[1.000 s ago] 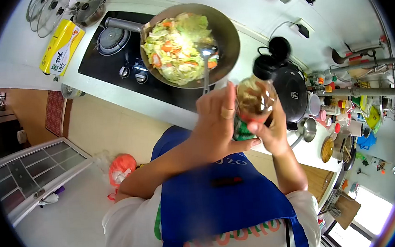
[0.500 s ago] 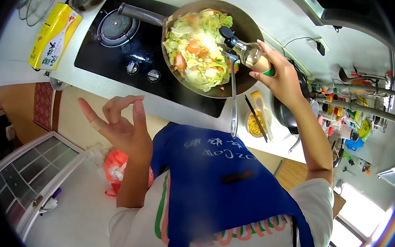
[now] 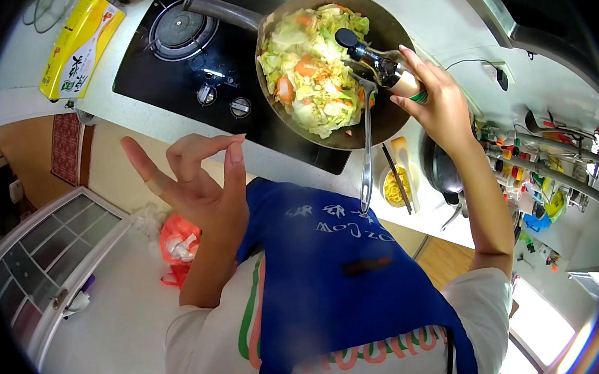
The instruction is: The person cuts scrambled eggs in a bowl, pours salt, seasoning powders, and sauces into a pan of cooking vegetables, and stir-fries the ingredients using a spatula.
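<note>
White counter [image 3: 172,126]; chopped vegetables [image 3: 317,83] already lie in the pan [image 3: 380,24]. Right hand's [image 3: 442,110] grip pinches a bottle [image 3: 388,72] tilted above them (any pouring can't be made out); left hand [image 3: 203,186] loosely spread, empty.

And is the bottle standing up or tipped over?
Tipped: the right hand holds the bottle on a slant, its black top out over the pan.

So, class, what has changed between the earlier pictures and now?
The left hand has come away from the bottle, out to the left. The right hand alone holds the bottle, now tilted with its cap over the wok. The wok stays on the stove, with the vegetables and spatula in it.
</note>
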Tool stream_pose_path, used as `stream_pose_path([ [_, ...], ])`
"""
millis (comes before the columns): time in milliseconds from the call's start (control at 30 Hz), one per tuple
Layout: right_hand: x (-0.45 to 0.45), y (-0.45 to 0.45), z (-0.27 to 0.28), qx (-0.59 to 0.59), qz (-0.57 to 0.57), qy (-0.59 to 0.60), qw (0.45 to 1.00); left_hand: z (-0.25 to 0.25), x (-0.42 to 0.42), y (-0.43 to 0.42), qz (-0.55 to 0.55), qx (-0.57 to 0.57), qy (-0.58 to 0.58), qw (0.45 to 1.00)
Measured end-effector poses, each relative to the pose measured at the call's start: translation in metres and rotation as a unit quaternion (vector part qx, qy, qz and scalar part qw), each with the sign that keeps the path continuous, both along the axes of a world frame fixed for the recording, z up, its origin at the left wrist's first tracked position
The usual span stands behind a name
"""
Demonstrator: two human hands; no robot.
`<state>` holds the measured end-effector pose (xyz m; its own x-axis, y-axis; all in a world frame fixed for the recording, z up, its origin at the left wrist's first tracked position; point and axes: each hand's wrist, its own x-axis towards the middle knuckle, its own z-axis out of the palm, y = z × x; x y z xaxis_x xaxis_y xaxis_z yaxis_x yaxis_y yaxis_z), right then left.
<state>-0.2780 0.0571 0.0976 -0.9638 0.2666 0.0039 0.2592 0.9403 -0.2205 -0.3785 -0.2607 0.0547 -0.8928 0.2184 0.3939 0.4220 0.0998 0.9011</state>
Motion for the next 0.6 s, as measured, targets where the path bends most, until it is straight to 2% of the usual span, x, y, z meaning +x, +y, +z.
stream_pose_path([
  [233,0.004,-0.003,0.008,0.037,0.016,0.009,0.999,0.001,0.003,0.0,-0.007,-0.032,0.002,0.999],
  [467,0.009,-0.007,0.018,0.039,0.005,0.023,0.999,-0.006,0.005,0.002,-0.011,-0.009,0.031,0.999],
  [600,0.017,-0.007,0.025,0.071,0.004,0.027,0.997,0.004,0.008,0.0,-0.015,-0.079,0.028,0.996],
])
